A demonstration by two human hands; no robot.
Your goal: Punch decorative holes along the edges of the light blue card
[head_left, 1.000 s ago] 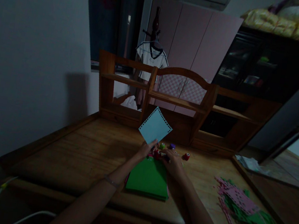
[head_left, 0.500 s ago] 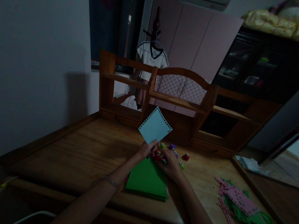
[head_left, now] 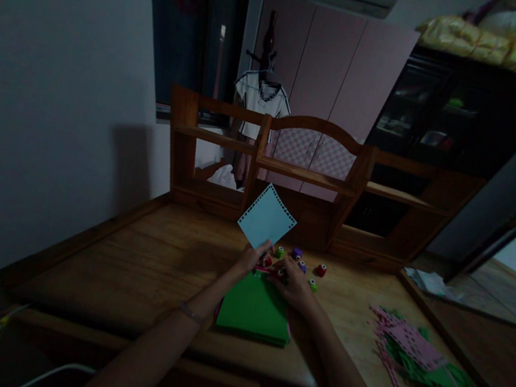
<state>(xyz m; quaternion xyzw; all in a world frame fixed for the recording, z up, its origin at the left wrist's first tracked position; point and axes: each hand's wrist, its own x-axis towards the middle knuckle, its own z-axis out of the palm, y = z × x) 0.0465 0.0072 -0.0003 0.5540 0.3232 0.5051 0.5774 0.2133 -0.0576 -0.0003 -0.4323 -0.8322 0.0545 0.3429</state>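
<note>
Left hand: we see the left hand [head_left: 249, 258] raised just above the worktop [head_left: 145, 267], its grip pinched closed on the bottom corner of a light blue paper square [head_left: 267, 216].
Blue paper: we see it held up on its point like a diamond, clear of the worktop, with a row of small punched notches along its upper edges; it stands in front of the wooden shelf unit [head_left: 309, 175].
Right hand: we see the right hand [head_left: 293, 285] lying low at the far edge of the green paper stack [head_left: 254, 307], fingers curled over something small and red; we cannot tell whether its grip has closed on that piece or only rests on it.
Green stack: we see it flat on the worktop between the two forearms, with a pink edge showing beneath it.
Small punches: we see several little craft punches [head_left: 297, 253] in green, purple and red scattered on the worktop just beyond the fingers, the red one [head_left: 321, 269] farthest right.
Scraps: we see a pile of pink and green paper scraps [head_left: 417, 359] well apart, at the right side of the worktop.
Wrist: we see a thin bracelet [head_left: 190, 313] on the left forearm.
</note>
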